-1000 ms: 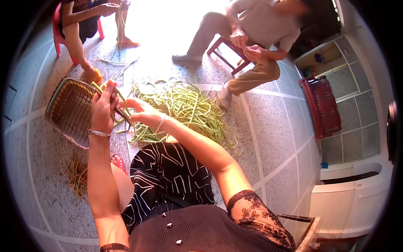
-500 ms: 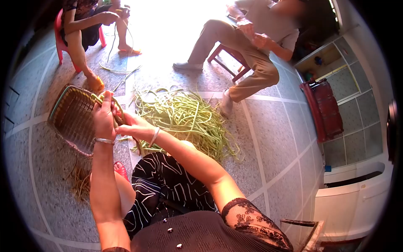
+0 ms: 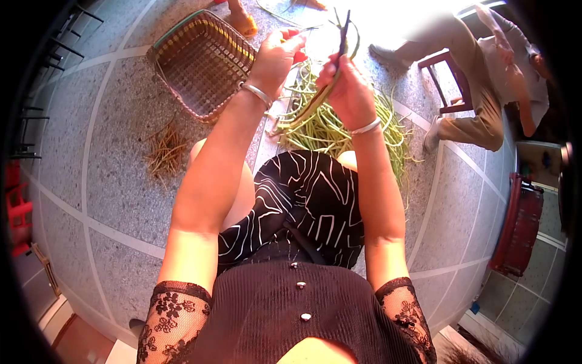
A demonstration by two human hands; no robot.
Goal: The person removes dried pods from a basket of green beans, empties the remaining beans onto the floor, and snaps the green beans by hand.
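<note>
My right hand (image 3: 350, 91) is closed around a few long beans (image 3: 321, 100), some green and one dark. Their ends stick up above the fingers and hang down below them. To its left, my left hand (image 3: 276, 64) is pinched, with a thin bean end (image 3: 310, 28) poking out from the fingertips. Both hands are raised over my lap, apart from each other. Below and beyond them lies a big heap of green long beans (image 3: 330, 128) on the floor, partly hidden by my right hand and forearm.
A woven basket (image 3: 203, 64) stands on the floor left of my left hand. Dry brown bean scraps (image 3: 166, 151) lie nearer me. Another person sits on a stool (image 3: 448, 82) at the right; an orange-shod foot (image 3: 241, 21) is behind the basket. A red bench (image 3: 518, 224) is far right.
My view has swung left, so the basket and heap sit differently in it. My hands, close together before at the beans, are now apart, with the beans in the right hand.
</note>
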